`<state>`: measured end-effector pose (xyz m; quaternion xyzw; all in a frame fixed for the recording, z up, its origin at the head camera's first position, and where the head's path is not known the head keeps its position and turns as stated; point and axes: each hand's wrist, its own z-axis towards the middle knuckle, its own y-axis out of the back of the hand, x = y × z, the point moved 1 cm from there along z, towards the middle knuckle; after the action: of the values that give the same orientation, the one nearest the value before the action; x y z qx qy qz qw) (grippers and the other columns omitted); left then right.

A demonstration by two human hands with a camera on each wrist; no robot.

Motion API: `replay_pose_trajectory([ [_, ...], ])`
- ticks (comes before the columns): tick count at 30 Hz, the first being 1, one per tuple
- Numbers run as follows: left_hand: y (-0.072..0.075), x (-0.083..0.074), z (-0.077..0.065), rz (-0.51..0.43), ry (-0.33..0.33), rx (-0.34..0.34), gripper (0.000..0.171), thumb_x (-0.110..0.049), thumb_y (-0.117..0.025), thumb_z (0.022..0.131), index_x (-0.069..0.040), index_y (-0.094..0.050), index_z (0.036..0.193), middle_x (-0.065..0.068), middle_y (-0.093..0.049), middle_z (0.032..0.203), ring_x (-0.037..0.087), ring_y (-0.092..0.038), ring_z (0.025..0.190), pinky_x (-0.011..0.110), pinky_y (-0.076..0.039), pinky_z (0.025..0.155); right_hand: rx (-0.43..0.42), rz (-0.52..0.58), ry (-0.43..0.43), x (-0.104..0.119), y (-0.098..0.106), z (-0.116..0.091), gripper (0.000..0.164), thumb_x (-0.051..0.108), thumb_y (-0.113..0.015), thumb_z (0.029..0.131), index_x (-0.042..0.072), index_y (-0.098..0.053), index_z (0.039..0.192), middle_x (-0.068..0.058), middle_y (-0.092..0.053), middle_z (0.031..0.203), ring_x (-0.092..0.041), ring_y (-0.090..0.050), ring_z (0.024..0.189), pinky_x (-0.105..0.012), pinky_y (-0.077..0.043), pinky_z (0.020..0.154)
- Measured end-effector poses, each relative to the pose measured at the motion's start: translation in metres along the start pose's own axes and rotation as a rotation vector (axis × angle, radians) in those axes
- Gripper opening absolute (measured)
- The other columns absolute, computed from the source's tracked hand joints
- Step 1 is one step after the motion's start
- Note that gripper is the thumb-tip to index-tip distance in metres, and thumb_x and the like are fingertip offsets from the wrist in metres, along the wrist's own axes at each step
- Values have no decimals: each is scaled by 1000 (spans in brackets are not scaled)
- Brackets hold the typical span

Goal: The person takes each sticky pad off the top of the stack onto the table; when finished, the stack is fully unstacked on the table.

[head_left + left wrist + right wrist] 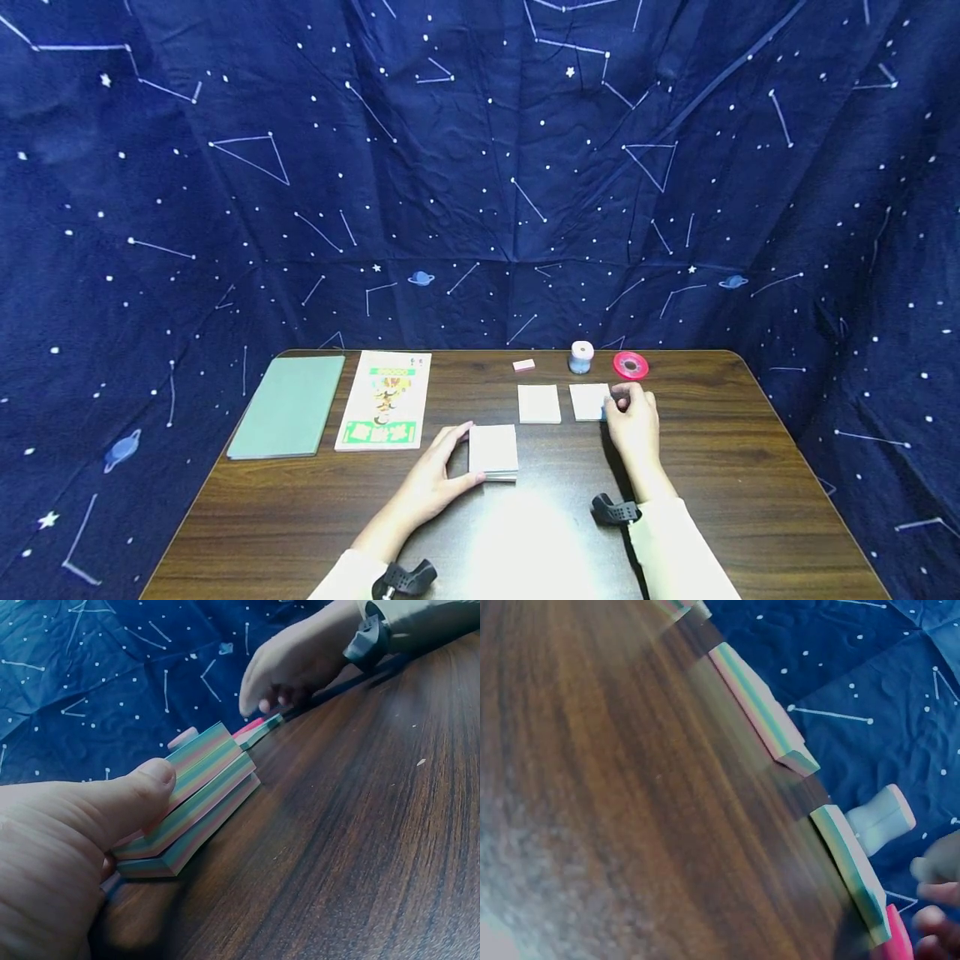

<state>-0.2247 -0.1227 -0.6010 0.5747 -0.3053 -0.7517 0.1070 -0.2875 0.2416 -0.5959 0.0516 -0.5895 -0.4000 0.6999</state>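
My left hand [429, 483] grips a stack of square paper pads [493, 452], thumb at the near edge and fingertips at the far edge. In the left wrist view the stack's sides show coloured stripes, and its layers sit slightly out of line. Beyond it lie two thinner square pads, a middle one [539, 404] and a right one [589, 402]. My right hand [634, 425] is at the right pad's right end, its fingers loosely bent. In the right wrist view the fingertips [930, 919] are apart from that right pad [851, 866], with nothing seen in them.
Along the back edge are a small pink-and-white block [523, 365], a white and blue spool-shaped item [581, 357] and a pinkish-red ring [631, 365]. A green folder or notebook [288, 407] and a colourful booklet [386, 400] lie left on the wooden table [720, 475].
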Motion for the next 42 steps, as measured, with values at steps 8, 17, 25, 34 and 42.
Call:
replay_pose_trajectory([
  [8,1,0,-4,-22,8,4,87,-36,-89,92,-6,-48,163,6,-59,154,30,-56,148,59,-38,128,-70,156,154,36,12,-9,13,3,-71,96,3,-73,109,-12,-63,92,-14,-56,77,-19,-42,68],
  [17,1,-1,-4,-23,21,0,90,-38,-88,92,-5,-46,164,5,-58,155,31,-54,150,59,-37,129,139,163,298,82,13,-27,16,5,-77,96,6,-73,111,-6,-65,90,-12,-61,79,-21,-48,68],
  [25,1,-1,-4,1,12,-1,90,-39,-88,93,-6,-45,165,4,-57,155,28,-54,150,57,-38,129,392,215,319,105,-1,-52,26,5,-78,95,9,-72,120,-4,-65,92,-12,-61,80,-28,-55,74],
  [34,1,-1,-4,4,-11,18,89,-38,-87,94,-3,-44,165,7,-55,158,32,-53,151,59,-39,128,561,174,257,105,-22,-74,40,15,-86,93,16,-70,130,-5,-67,99,-9,-60,80,-24,-52,73],
  [42,3,-2,-2,-13,-17,17,88,-36,-87,94,-5,-46,164,8,-55,159,32,-52,152,60,-39,128,647,116,243,103,-31,-80,62,27,-90,90,8,-64,142,-8,-67,104,-19,-67,91,-29,-53,77],
])
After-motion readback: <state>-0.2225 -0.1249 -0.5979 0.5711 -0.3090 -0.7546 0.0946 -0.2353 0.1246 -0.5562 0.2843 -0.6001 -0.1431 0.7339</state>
